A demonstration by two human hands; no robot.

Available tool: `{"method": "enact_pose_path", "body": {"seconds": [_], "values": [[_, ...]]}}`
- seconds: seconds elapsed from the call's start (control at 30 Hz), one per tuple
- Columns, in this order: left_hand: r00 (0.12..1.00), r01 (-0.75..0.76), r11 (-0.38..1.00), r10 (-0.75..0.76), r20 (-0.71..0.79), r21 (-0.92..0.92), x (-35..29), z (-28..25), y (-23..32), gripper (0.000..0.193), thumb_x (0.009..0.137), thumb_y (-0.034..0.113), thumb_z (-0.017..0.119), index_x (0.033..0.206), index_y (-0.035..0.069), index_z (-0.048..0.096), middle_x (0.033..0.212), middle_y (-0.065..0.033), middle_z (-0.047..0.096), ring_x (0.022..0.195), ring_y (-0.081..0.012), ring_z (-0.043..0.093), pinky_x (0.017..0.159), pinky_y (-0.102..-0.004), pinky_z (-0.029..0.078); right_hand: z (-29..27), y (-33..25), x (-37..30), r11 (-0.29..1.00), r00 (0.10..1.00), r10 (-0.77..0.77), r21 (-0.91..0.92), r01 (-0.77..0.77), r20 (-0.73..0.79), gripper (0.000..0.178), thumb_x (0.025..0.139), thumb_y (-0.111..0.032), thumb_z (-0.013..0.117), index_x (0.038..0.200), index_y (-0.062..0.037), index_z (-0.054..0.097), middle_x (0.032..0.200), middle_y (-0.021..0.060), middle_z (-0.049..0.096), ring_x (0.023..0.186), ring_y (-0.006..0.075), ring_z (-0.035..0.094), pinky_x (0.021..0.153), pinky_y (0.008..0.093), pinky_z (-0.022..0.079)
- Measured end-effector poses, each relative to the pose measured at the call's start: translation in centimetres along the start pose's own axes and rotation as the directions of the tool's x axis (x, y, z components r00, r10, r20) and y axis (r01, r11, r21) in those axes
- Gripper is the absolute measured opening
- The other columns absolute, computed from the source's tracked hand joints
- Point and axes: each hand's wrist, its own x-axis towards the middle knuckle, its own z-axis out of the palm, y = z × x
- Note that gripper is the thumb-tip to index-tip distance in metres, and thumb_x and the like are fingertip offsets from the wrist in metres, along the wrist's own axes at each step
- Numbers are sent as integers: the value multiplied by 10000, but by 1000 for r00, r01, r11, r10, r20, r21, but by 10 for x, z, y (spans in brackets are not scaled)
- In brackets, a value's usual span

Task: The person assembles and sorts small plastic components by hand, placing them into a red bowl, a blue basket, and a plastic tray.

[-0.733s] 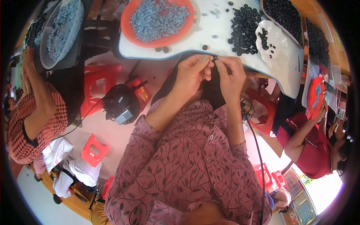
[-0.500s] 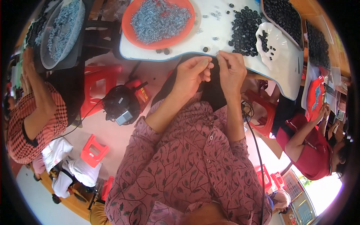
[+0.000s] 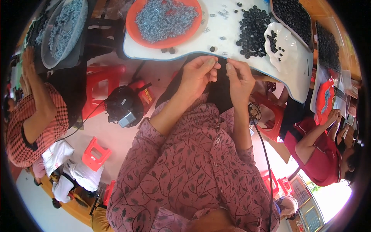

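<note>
Just off the table's front edge, my left hand (image 3: 200, 73) pinches a tiny silvery piece (image 3: 216, 62) between thumb and fingers. My right hand (image 3: 240, 77) is close beside it, thumb pressed to forefinger; whatever lies in that pinch is too small to make out. Beyond the hands, an orange-red plate (image 3: 130, 29) holds a heap of small blue-grey pieces (image 3: 166, 19) that look like metal coils. Right of it, small black ring-like parts (image 3: 253, 31) are spread on the white tabletop (image 3: 185, 44). A single black part (image 3: 212, 49) sits near the edge, close to my fingertips.
A white scalloped dish (image 3: 288, 52) and a tray of black parts (image 3: 291, 17) stand at the right. Co-workers sit on both sides. Red stools (image 3: 96, 154) and a black bundle (image 3: 124, 104) are on the floor to the left; a cable (image 3: 266, 154) runs along my right side.
My right hand has shifted slightly down and away from the left. The silvery piece now shows at my left fingertips. A small coil-like piece now shows at the table edge above my hands.
</note>
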Motion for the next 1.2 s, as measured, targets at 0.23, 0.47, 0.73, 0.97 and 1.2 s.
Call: {"method": "enact_pose_path", "body": {"seconds": [0.23,0.47,0.73,0.97,1.2], "values": [[997,-66,982,71,-19,178,-1,4,-8,157,943,102,613,1035,-23,640,846,-46,635,659,-88,562,578,-235,481,3,-12,-9,972,987,93,202,-119,132,115,929,-87,649,967,17,680,843,14,617,698,51,547,602,200,461],[991,-124,935,133,-5,333,-5,11,-9,144,935,99,625,1026,-10,653,830,-30,632,664,-67,551,569,-217,475,-2,-5,-10,932,960,228,250,-264,163,149,931,-153,662,962,-9,685,742,-15,619,671,36,539,573,183,425],[984,-157,915,176,-18,372,-5,11,-11,126,936,98,632,1008,-3,653,812,-23,636,644,-60,558,551,-211,477,-1,-7,-11,886,936,275,320,-336,220,164,944,-167,639,952,-6,663,755,-12,620,646,40,522,565,191,414],[982,-152,926,180,-49,345,-5,12,-13,112,937,110,638,975,6,654,792,-18,634,631,-57,558,530,-202,473,4,-7,-14,892,949,259,333,-307,182,156,949,-157,627,946,-2,648,770,-12,612,651,40,507,585,194,430],[993,-110,953,119,-15,282,-3,9,-11,151,953,112,609,1034,-15,622,883,-80,650,660,-97,591,550,-234,520,-15,-47,-18,893,992,33,443,-84,121,97,954,-93,583,904,-24,628,840,35,584,667,69,495,566,206,405]]}}
